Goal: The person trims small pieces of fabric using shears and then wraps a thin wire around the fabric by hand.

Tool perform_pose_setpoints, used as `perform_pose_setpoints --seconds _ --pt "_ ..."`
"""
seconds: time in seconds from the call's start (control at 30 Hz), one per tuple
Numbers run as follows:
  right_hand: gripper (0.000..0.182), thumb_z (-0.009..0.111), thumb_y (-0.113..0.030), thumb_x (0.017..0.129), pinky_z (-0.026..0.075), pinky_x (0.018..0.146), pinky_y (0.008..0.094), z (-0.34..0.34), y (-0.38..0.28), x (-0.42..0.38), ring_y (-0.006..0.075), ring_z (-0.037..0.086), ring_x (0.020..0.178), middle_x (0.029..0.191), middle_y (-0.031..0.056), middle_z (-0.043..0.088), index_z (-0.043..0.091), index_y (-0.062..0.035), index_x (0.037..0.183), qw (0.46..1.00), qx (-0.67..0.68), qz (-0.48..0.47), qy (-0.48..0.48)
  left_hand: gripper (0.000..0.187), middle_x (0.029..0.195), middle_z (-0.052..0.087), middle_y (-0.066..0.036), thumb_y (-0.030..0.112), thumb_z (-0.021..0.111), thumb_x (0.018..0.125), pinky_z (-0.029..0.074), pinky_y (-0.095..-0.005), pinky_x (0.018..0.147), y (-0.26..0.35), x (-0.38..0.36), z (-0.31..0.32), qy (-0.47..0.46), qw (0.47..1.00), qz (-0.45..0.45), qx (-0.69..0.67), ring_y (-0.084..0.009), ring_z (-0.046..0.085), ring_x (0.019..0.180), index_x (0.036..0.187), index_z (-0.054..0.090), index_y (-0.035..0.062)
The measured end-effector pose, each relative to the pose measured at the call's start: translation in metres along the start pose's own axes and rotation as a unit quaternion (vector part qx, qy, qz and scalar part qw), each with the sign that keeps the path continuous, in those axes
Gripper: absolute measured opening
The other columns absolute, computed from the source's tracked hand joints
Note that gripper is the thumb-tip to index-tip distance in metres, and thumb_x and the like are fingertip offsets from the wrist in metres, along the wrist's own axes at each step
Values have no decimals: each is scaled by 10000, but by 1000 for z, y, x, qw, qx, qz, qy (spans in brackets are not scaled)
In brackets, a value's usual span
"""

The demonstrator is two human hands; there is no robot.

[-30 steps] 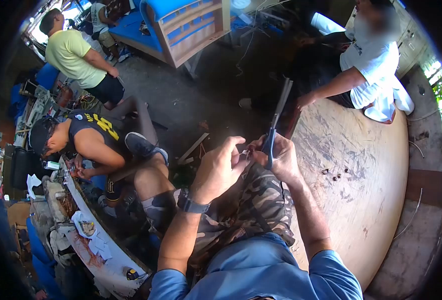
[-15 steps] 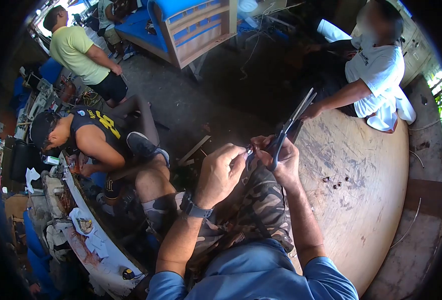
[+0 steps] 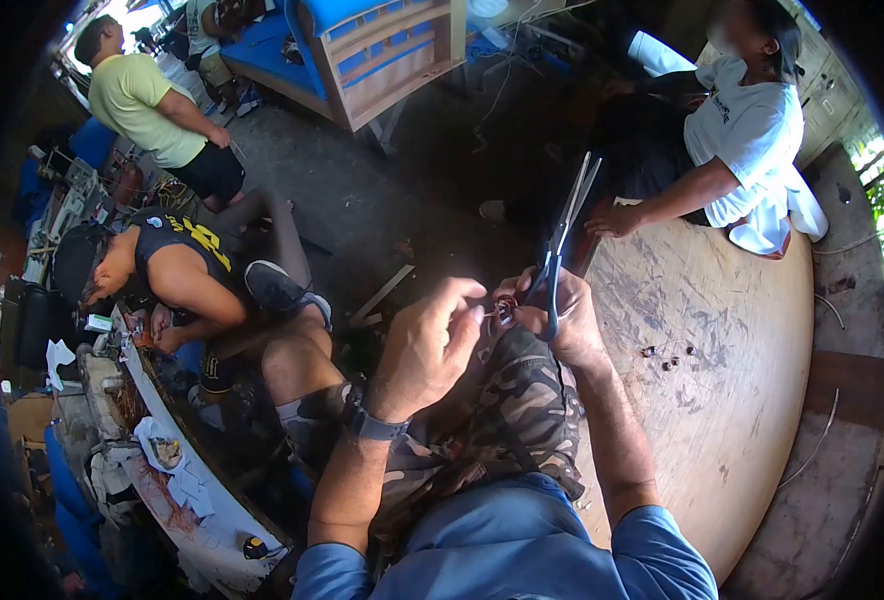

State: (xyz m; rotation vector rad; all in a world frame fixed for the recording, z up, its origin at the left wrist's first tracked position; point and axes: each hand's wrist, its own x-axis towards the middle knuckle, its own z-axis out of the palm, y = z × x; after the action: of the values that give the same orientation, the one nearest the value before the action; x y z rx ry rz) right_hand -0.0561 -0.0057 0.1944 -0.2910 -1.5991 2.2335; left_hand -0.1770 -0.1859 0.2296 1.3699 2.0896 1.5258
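Note:
My right hand (image 3: 569, 315) is closed around a pair of scissors (image 3: 573, 210), blades pointing up and away from me and slightly parted. Those same fingers also hold a small reddish-brown, shiny piece (image 3: 506, 309) that looks like a little wire coil. Just to its left, my left hand (image 3: 430, 345) has thumb and forefinger close together beside the piece. What seems to be a thin strand runs between them, too fine to name surely. Both hands are above my camouflage-clad lap.
A round wooden tabletop (image 3: 712, 400) lies to my right with several small dark pieces (image 3: 670, 364) on it. A person in white (image 3: 752, 125) rests a hand on its edge. Another person (image 3: 187, 255) bends over a cluttered bench (image 3: 217, 530) at left. A tape measure (image 3: 255, 547) lies there.
My left hand has moved slightly left, away from the small piece, and its fingers have shifted. The scissors have tilted more upright. The person in white has turned their head.

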Motion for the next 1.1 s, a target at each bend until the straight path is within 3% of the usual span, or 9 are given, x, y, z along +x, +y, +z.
perform_pose_setpoints --seconds 0.13,0.3,0.47,0.6,0.7,0.77,0.93,1.03,1.1 --pt "379 870 -106 794 599 914 378 3 -8 -1 226 730 993 1075 176 743 627 -19 1072 1000 3 5 -20 138 749 611 -43 60 620 1017 438 -275 576 -3 0 -2 -7 1000 4 -16 -96 545 633 1142 649 9" --pt "325 806 -18 836 667 788 361 -3 -9 -2 242 754 946 1070 185 740 617 2 1099 996 64 25 -57 136 738 596 -35 99 662 1015 413 -276 578 0 5 -10 -86 994 -10 -62 -93 514 632 984 719 -20" --pt "274 779 18 856 663 773 348 -5 2 6 225 754 902 1046 179 747 621 21 1080 993 66 96 -3 158 685 599 -20 97 704 977 394 -278 547 -8 4 4 -38 995 -34 -82 -76 499 604 912 724 -45" --pt "268 799 16 852 595 859 309 14 5 -1 148 715 953 1054 94 744 625 -4 1055 993 -78 -53 67 142 630 618 -20 77 691 935 381 -270 515 -16 2 15 24 995 -70 -71 -55 512 577 866 730 -42" --pt "276 800 12 846 592 877 332 17 -11 -15 176 717 963 1087 125 748 638 -28 1065 965 -253 -71 19 151 719 713 -145 123 700 905 504 -341 604 -18 4 6 -25 988 -138 -62 -232 683 624 874 753 -15" --pt "248 812 -4 808 591 841 327 15 -13 -14 185 735 940 1063 109 757 651 -26 995 907 -404 -116 2 160 734 722 -146 130 691 909 512 -338 614 -14 4 6 -32 988 -143 -56 -240 693 639 872 756 -12" --pt "267 760 76 728 561 675 331 12 -15 -8 193 685 743 849 105 643 601 -3 928 861 -461 -213 -30 148 790 745 -149 124 686 912 529 -348 640 -18 0 9 -7 997 -67 -33 -285 716 685 954 764 5" --pt "276 765 73 742 572 695 319 8 -16 -7 172 695 785 873 96 664 613 -4 958 828 -518 -208 -56 170 804 742 -144 147 656 946 516 -370 628 -21 0 8 -25 999 -43 9 -316 701 676 988 744 7" --pt "268 766 70 768 581 727 301 13 -13 -7 129 694 842 920 78 696 626 -9 983 911 -373 -174 -5 191 785 730 -136 163 630 969 505 -378 623 -14 3 7 -53 992 -112 -26 -295 697 674 955 729 0"
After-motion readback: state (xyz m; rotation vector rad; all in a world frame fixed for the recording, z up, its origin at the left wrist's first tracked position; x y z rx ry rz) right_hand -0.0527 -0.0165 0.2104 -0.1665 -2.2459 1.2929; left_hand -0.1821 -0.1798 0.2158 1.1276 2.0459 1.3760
